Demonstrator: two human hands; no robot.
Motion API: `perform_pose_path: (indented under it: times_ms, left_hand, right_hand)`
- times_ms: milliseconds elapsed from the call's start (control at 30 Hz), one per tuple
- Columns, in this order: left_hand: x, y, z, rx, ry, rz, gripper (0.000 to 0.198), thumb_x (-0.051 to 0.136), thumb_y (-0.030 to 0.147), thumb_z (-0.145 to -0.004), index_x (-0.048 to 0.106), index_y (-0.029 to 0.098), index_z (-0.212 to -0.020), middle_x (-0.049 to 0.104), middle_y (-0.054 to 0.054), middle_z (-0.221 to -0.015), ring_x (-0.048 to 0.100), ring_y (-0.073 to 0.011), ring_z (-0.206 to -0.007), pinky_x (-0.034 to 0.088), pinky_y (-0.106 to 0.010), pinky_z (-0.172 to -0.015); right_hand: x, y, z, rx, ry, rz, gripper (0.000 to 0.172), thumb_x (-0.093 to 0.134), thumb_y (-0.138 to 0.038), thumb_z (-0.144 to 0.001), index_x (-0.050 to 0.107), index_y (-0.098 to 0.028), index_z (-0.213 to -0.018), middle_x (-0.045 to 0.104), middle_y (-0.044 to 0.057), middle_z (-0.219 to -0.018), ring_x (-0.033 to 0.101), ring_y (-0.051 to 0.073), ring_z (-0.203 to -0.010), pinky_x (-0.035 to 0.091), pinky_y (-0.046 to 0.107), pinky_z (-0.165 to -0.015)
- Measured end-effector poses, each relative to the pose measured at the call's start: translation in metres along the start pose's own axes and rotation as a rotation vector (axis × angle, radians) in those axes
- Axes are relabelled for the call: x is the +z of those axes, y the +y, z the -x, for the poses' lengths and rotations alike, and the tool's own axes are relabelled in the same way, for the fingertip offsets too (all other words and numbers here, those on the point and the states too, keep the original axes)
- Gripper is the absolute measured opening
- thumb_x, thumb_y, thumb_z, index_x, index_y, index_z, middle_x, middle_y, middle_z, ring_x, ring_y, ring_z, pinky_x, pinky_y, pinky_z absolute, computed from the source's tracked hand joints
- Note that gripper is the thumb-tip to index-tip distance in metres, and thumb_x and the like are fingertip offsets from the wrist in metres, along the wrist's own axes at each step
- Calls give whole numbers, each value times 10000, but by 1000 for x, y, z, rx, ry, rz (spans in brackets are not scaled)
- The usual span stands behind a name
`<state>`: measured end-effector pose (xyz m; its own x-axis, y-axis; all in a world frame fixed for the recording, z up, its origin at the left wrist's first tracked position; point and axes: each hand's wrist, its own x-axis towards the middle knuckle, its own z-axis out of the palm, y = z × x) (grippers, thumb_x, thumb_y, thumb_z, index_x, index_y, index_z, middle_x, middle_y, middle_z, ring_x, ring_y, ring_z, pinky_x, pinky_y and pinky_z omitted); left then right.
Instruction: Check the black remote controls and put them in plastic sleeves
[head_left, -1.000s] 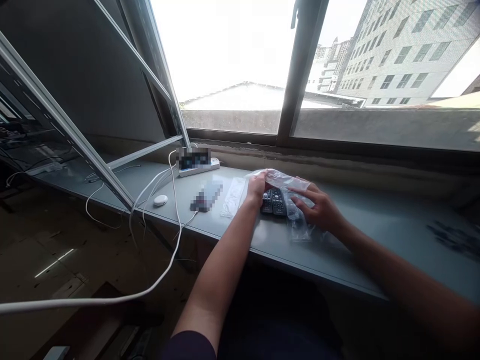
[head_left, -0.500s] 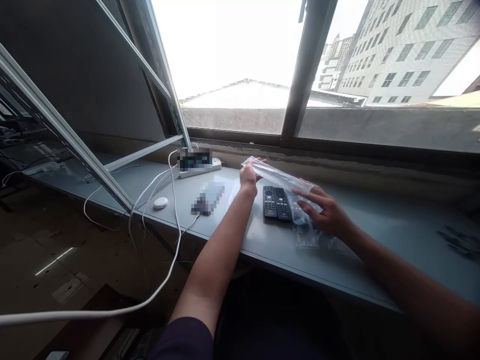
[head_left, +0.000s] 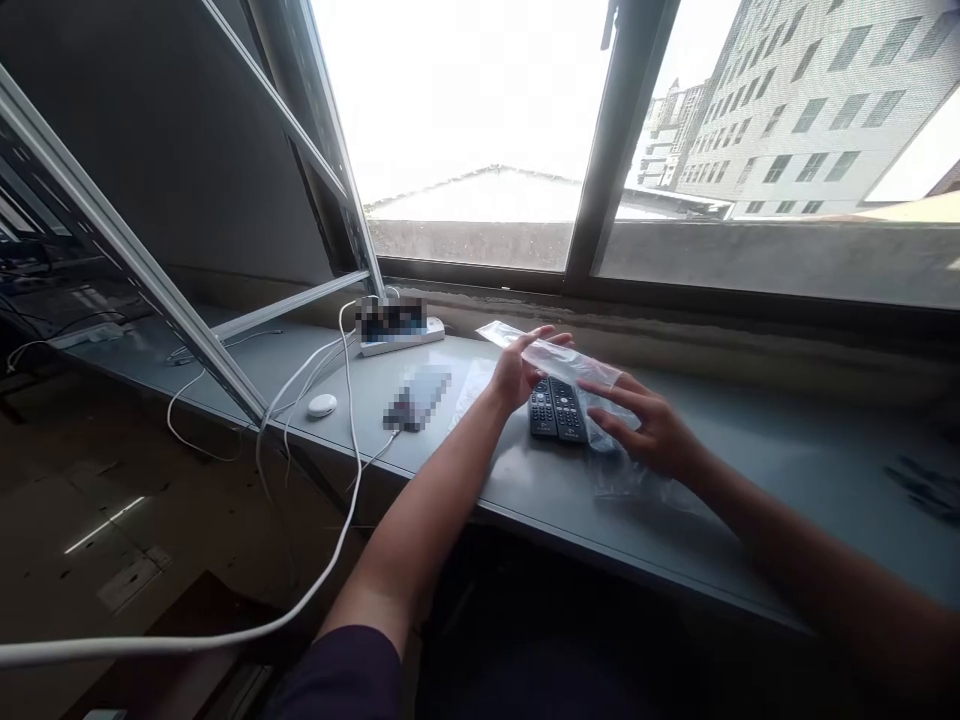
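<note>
The near edge of the grey surface (head_left: 517, 480) runs just in front of the work, with a narrow strip of it between that edge and two black remote controls (head_left: 543, 415), lying side by side. Beside them, under the right hand (head_left: 649, 425), lies crumpled clear plastic (head_left: 622, 478). The right hand's fingers are spread at one end of a clear plastic bag (head_left: 555, 358); whether they pinch it, I cannot tell. The left hand (head_left: 512, 378) has slid inward from the bag's other end, which now juts past it. It holds the bag between its fingers — a shorter span between the hands, probably better control of the limp film — but hand and bag now cover the remotes' far ends.

Room is tighter leftward: a flat clear bag (head_left: 469, 385), then a pixelated device (head_left: 417, 398) with its cable. Rightward, a broad stretch of surface reaches to dark items (head_left: 926, 485) near the right side. Towards the far edge, at left, a white power strip (head_left: 416, 340) stands below the window.
</note>
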<state>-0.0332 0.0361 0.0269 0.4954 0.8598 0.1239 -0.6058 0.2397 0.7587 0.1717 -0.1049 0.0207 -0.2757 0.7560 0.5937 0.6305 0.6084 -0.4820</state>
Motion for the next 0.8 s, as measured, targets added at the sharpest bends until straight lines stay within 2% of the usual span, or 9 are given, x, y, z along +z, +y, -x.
perform_pose_path:
  times_ms: [100, 233, 367, 433, 567, 667, 733, 800]
  left_hand:
    - [-1, 1, 0, 40, 20, -20, 345, 777, 423, -912, 774, 205, -1179, 818, -156, -1302, 738, -350, -1311, 562, -296, -686]
    - [-10, 2, -4, 69, 87, -23, 283, 738, 407, -947, 775, 198, -1135, 833, -147, -1240, 772, -304, -1218, 490, -252, -602]
    - [-15, 3, -7, 50, 94, -10, 289, 767, 461, -957, 754, 183, -1034, 835, -148, -1191, 782, -301, -1202, 518, -252, -643]
    - [-14, 3, -7, 37, 81, -2, 298, 790, 469, -944, 744, 184, -1022, 831, -148, -1201, 774, -313, -1231, 557, -275, -697]
    - [-12, 3, -7, 18, 74, 23, 268, 782, 438, -949, 737, 185, -1025, 828, -150, -1192, 769, -318, -1235, 590, -300, -722]
    - [-15, 7, -6, 47, 135, 78, 265, 741, 445, -986, 736, 182, -1021, 827, -148, -1195, 777, -290, -1194, 586, -277, -696]
    - [-18, 11, -6, 64, 197, 125, 261, 722, 439, -1006, 738, 180, -1032, 824, -145, -1215, 783, -253, -1152, 590, -253, -707]
    - [-21, 14, -5, 74, 244, 174, 253, 725, 425, -1008, 739, 177, -1058, 822, -142, -1221, 788, -215, -1098, 594, -227, -716]
  right_hand:
    - [3, 1, -2, 2, 42, 29, 424, 658, -454, -1111, 765, -312, -1496, 752, 129, -1432, 686, 392, -1410, 561, 598, -1200]
    - [6, 3, -5, -13, 131, 69, 386, 658, -426, -1107, 800, -295, -1442, 753, 134, -1464, 680, 392, -1422, 540, 615, -1223]
    - [8, 3, -1, -17, 74, 54, 349, 646, -414, -1110, 832, -344, -1397, 692, 94, -1584, 617, 390, -1510, 529, 615, -1243]
    - [9, 2, 1, -17, 69, 53, 343, 650, -407, -1110, 830, -346, -1396, 694, 94, -1575, 629, 388, -1499, 534, 613, -1237]
    - [12, -2, 2, -18, 136, 103, 365, 673, -405, -1103, 797, -310, -1432, 698, 131, -1536, 686, 387, -1411, 576, 594, -1184]
    - [12, -5, 2, -41, 194, 164, 359, 648, -398, -1114, 789, -297, -1429, 711, 154, -1453, 707, 381, -1332, 601, 593, -1132]
    - [12, -4, 2, -68, 142, 206, 342, 633, -402, -1121, 804, -304, -1400, 747, 148, -1327, 705, 377, -1274, 611, 596, -1095]
    - [14, -2, 3, -77, 37, 259, 343, 633, -440, -1119, 824, -311, -1374, 761, 144, -1261, 681, 392, -1266, 603, 619, -1082]
